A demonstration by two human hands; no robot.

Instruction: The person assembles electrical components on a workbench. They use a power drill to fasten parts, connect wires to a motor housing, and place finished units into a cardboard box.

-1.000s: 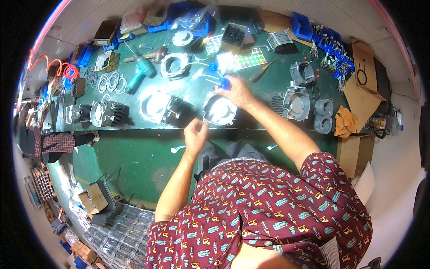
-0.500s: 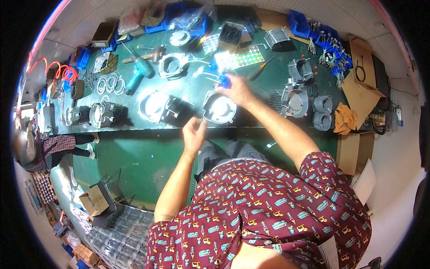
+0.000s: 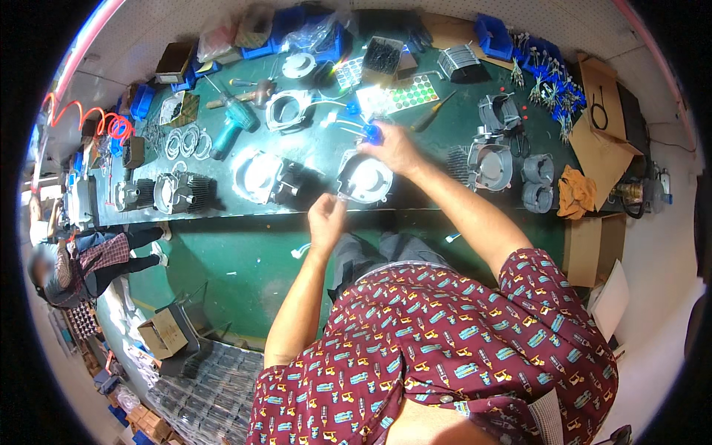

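Near the bench's front edge lies a round grey metal motor housing, its inside bright under the lamp. My right hand is closed round a small blue part with pale leads, just above the housing's upper right rim. A similar blue part lies a little farther back. My left hand is closed in a pinch at the housing's lower left edge; what its fingers hold is too small to make out. A white connector on a lead hangs beside my left wrist.
More housings stand left and right. Behind are a green power drill, a screwdriver, a sticker sheet and a box of black screws. An orange cloth lies right. Another person stands far left.
The view has shifted slightly. Both hands keep nearly the same place at the housing. The white connector beside my left wrist has come into sight, and the person at far left has moved.
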